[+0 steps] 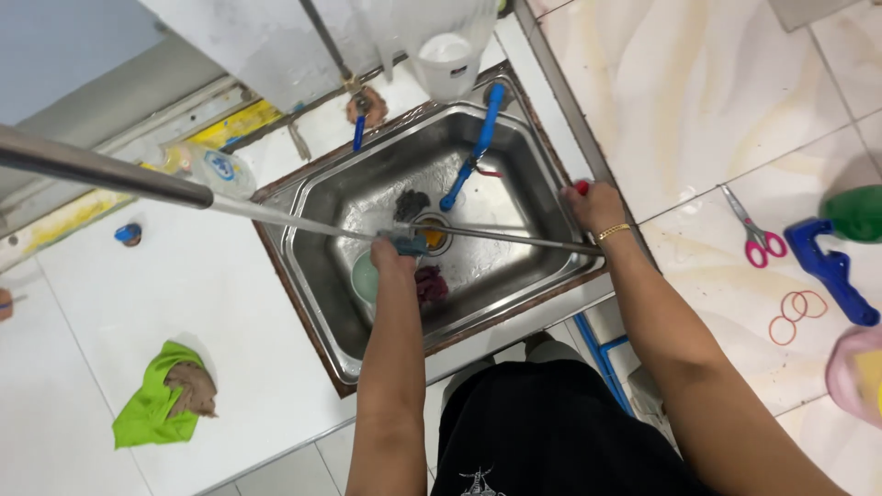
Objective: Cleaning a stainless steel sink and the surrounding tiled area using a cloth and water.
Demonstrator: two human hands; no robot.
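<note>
Landmark: steel sink, set in the white worktop; all places were given from it.
Far left of sink: a green cloth lay on the worktop, bunched around a brown lump; a small blue object lay farther back.
Back left of sink: a clear plastic bottle lay on its side against the wall edge.
Across sink: a long metal pole ran from the far left, over the left rim and basin, to the right rim.
Left hand: over the basin middle, closed around the pole with a blue-grey scrubber pressed to it.
In basin, under left hand: a pale green bowl and a dark red rag; a dark wad lay just behind the drain.
Back of sink: a blue-handled brush leaned from the rear rim down into the basin; a white cup stood behind the rim.
Right hand: at the right rim, closed on the pole's end, a red tip showing above the fingers; gold bracelet on the wrist.
Right of sink, on tiled floor: pink-handled scissors, red rubber bands, a blue plastic tool, a green object at the frame edge.
</note>
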